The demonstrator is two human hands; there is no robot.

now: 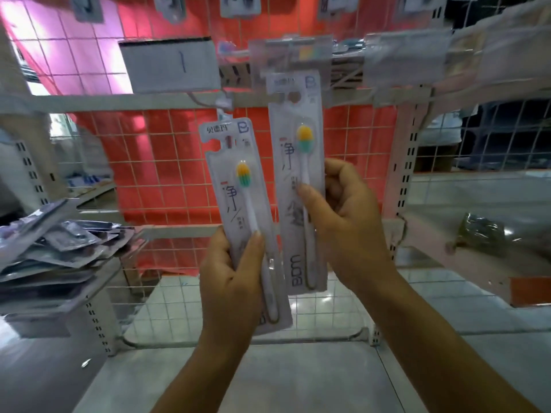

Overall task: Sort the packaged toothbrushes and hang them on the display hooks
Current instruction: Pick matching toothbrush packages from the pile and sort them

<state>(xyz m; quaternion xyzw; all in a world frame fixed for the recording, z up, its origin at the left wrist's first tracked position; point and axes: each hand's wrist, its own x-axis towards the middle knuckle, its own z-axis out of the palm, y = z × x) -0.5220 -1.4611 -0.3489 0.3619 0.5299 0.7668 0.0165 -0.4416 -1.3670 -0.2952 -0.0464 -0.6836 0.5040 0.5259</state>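
White wire grid (167,162) fills the middle of the frame, with red cloth (179,186) behind it and white slotted uprights at either side. At the left edge a shelf carries a loose pile of packs (56,251), blurred and lying at mixed angles. Upper left of centre, a white card (171,67) marked with a single dark stroke hangs on the grid. Along the top edge more hung packs show only their lower ends.

Lower centre, the left hand (232,281) grips the lower half of a toothbrush pack (235,192), thumb across the front and fingers curled behind it. This left pack tilts slightly left, its head end up, the brush head yellow over green. Its top has a notch cut for hanging and sits below the grid's crossbar (119,101).

Just right of it, the right hand (343,222) pinches a second pack (295,180) of the same kind near its middle, thumb (307,198) on the front and fingers wrapped round the right edge. The second pack stands nearly upright and higher, its top reaching the crossbar beside blurred hanging packs (301,55). The two held packs almost touch along their long edges.

At the far right, a dark crumpled wrapper (480,234) lies on a shelf.
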